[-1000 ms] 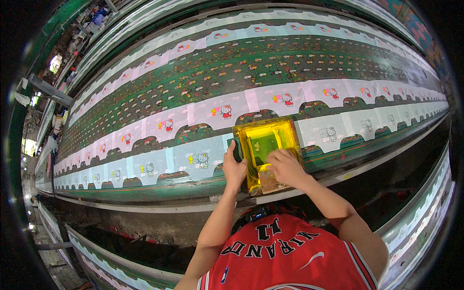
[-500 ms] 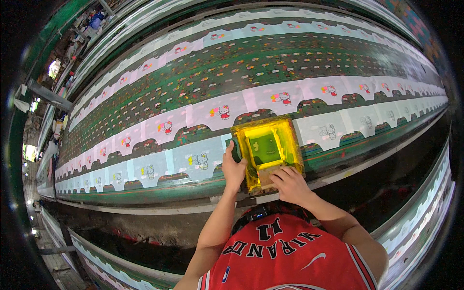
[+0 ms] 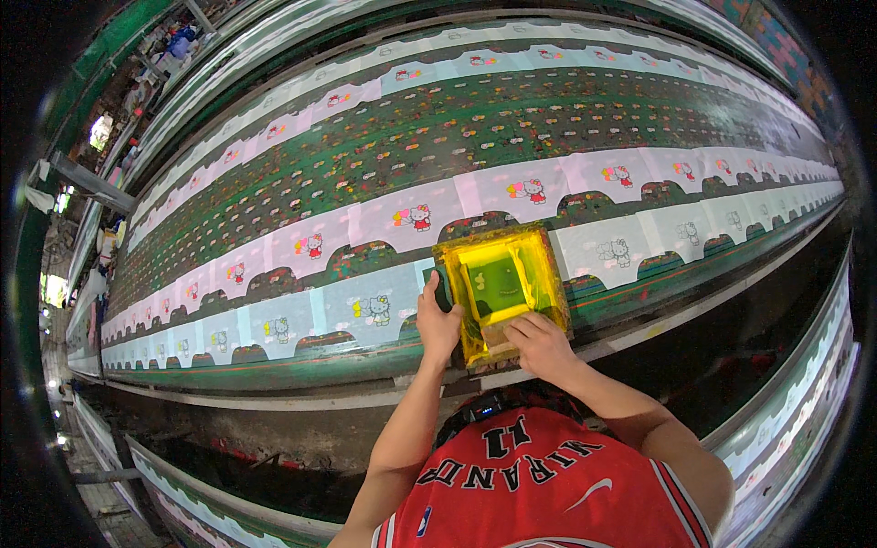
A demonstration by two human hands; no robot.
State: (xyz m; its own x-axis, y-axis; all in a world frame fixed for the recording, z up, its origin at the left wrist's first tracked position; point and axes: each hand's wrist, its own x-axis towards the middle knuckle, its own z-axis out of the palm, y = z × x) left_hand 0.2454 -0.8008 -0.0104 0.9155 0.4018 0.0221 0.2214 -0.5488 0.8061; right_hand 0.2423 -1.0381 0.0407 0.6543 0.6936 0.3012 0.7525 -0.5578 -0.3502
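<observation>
A yellow-stained screen-printing frame (image 3: 557, 265) lies on the long green table, over the near row of pale blue fabric pieces (image 3: 343, 292). Yellow ink is spread around its green mesh window (image 3: 493, 283). At the frame's left side, my left hand (image 3: 438, 321) is closed around a dark green grip (image 3: 443, 289). My right hand (image 3: 541, 342) pinches a tan squeegee (image 3: 498, 338) at the near end of the mesh. The squeegee's lower edge is partly hidden by my fingers and the yellow ink. Fabric left of the frame carries cartoon cat prints with yellow balloons.
Beyond the frame runs a row of pink fabric pieces (image 3: 475, 192) with coloured cat prints. To the right, pale pieces (image 3: 617, 247) bear outline prints. A pale rail (image 3: 639, 326) edges the table in front of me. More fabric-covered tables stand behind and beyond.
Both hands keep their holds. The squeegee shows less of its face now, with my right hand over more of it. The whole view has shifted slightly.
</observation>
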